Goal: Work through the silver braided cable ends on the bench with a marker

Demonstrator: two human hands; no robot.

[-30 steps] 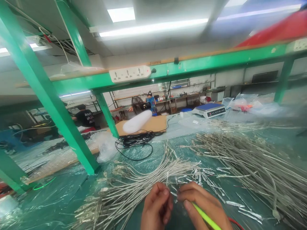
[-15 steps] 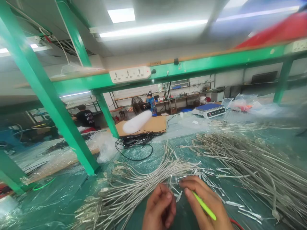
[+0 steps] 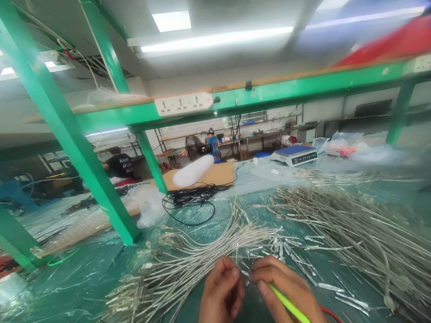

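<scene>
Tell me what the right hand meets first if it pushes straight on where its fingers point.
Probably the left hand, whose fingertips sit just ahead of the right hand; depth unclear.

This is a factory assembly workshop. Heaps of silvery braided cables (image 3: 340, 224) cover a plastic-sheeted bench framed by green steel posts (image 3: 67, 130). A white power strip (image 3: 183, 104) hangs mid-frame, a blue-topped weighing scale (image 3: 295, 154) sits right of centre, and further workbenches (image 3: 256, 134) fill the background.

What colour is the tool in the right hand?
The tool is bright yellow-green, seen best in the head view.
</scene>
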